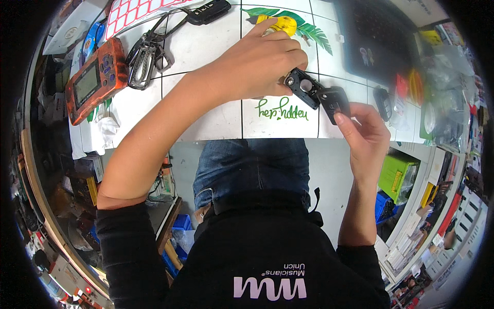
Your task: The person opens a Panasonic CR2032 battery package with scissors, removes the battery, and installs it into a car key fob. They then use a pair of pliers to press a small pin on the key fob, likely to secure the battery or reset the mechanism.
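My left hand [270, 59] is closed around one end of an opened black car key fob half [305, 88]. A round silvery disc shows in its middle. Beyond the fingers lies a yellow-and-black handled tool [283, 24], partly covered by my left hand; whether a finger grips it I cannot tell. My right hand [366, 129] pinches a black key fob cover [334, 102] between thumb and fingers. The cover is tilted, right beside the lower end of the opened half, and overlaps it in view. Both pieces are held above the white tiled-pattern tabletop [216, 123].
An orange handheld device with a screen [98, 81] lies at the left, next to a bunch of keys [144, 59]. Another black fob [208, 11] is at the far side. A dark mat [378, 38] and another key fob [382, 103] are at the right, beside plastic bags [447, 98].
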Demonstrator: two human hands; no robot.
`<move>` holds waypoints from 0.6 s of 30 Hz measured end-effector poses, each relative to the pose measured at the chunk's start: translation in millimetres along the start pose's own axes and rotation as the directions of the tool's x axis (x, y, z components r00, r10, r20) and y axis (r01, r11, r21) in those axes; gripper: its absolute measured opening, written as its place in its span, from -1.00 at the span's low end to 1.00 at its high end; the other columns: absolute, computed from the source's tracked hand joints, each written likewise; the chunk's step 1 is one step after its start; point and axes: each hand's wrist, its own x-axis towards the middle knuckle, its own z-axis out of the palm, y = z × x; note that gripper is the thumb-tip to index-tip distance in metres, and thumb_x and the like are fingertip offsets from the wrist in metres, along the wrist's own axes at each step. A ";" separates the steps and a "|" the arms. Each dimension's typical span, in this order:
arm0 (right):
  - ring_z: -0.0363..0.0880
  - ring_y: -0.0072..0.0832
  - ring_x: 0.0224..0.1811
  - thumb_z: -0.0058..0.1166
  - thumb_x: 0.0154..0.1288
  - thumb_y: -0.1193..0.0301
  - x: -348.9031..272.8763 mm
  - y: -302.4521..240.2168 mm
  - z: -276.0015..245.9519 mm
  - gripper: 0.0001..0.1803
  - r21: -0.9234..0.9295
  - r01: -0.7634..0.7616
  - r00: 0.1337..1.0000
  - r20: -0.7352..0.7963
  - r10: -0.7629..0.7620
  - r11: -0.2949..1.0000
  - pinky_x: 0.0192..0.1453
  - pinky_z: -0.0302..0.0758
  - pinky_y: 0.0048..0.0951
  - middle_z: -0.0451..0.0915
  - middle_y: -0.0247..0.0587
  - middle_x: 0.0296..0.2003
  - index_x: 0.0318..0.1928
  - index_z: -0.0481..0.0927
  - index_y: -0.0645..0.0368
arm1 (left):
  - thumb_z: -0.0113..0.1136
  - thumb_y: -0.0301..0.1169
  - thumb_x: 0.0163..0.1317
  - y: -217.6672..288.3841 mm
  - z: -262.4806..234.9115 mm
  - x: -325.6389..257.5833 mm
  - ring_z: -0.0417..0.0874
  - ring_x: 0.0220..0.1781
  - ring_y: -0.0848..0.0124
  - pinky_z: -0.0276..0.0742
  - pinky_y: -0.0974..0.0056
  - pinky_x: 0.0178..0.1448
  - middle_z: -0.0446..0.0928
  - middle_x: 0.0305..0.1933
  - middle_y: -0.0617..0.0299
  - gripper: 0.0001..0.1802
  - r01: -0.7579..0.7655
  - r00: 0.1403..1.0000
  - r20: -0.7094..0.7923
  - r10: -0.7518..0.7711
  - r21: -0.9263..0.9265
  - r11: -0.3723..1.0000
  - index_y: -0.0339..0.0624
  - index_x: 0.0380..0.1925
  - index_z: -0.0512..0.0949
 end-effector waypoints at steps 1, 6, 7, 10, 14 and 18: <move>0.51 -0.64 -0.33 0.22 0.04 0.58 3.5 -1.4 0.8 -0.79 -0.033 0.020 1.000 0.024 -0.019 0.999 -0.22 0.47 -0.59 0.57 -0.29 -0.36 -0.25 0.55 0.29 | 0.38 -0.38 -0.18 1.3 0.4 -1.5 0.50 -0.02 0.31 0.03 0.10 0.38 0.53 -0.26 0.27 -0.58 0.016 0.999 -0.027 -0.018 -0.060 0.998 -0.06 -0.23 0.49; 0.51 -0.68 -0.39 0.24 0.04 0.53 21.8 -15.6 -0.4 -0.76 -0.056 0.072 0.983 0.170 -0.062 0.996 -0.28 0.43 -0.62 0.60 -0.33 -0.40 -0.22 0.56 0.25 | 0.36 -0.41 -0.13 10.2 0.3 -4.5 0.59 -0.17 0.25 0.34 0.16 0.14 0.57 -0.35 0.23 -0.60 0.054 0.989 -0.124 -0.076 -0.167 0.985 -0.08 -0.22 0.47; 0.51 -0.69 -0.41 0.24 0.05 0.51 25.6 -18.7 -1.7 -0.75 -0.075 0.080 0.975 0.213 -0.063 0.994 -0.30 0.42 -0.63 0.60 -0.34 -0.42 -0.21 0.57 0.24 | 0.35 -0.42 -0.13 11.7 -0.4 -3.8 0.60 -0.19 0.25 0.39 0.18 0.06 0.57 -0.33 0.21 -0.60 0.062 0.988 -0.122 -0.090 -0.211 0.976 -0.09 -0.22 0.47; 0.50 -0.71 -0.46 0.24 0.06 0.47 34.4 -26.2 -5.4 -0.73 -0.121 0.076 0.958 0.285 -0.039 0.990 -0.35 0.38 -0.65 0.61 -0.37 -0.47 -0.18 0.58 0.22 | 0.35 -0.45 -0.12 16.1 -2.8 -2.0 0.62 -0.22 0.23 0.51 0.23 -0.15 0.58 -0.29 0.16 -0.60 0.080 0.984 -0.130 -0.122 -0.294 0.952 -0.12 -0.22 0.47; 0.47 -0.74 -0.48 0.24 0.06 0.45 39.4 -31.8 -7.0 -0.76 -0.174 0.092 0.957 0.286 -0.039 0.980 -0.39 0.34 -0.69 0.61 -0.38 -0.47 -0.21 0.61 0.19 | 0.36 -0.46 -0.13 20.9 -5.0 -1.9 0.63 -0.22 0.23 0.55 0.26 -0.20 0.59 -0.29 0.15 -0.59 0.091 0.982 -0.133 -0.138 -0.310 0.946 -0.17 -0.21 0.47; 0.45 -0.74 -0.48 0.25 0.06 0.44 39.9 -35.4 -6.5 -0.76 -0.214 0.109 0.958 0.282 -0.046 0.971 -0.39 0.35 -0.70 0.61 -0.38 -0.44 -0.21 0.62 0.19 | 0.38 -0.45 -0.14 21.8 -6.8 -3.4 0.64 -0.21 0.27 0.57 0.29 -0.18 0.59 -0.28 0.15 -0.57 0.064 0.982 -0.147 -0.118 -0.329 0.942 -0.17 -0.19 0.47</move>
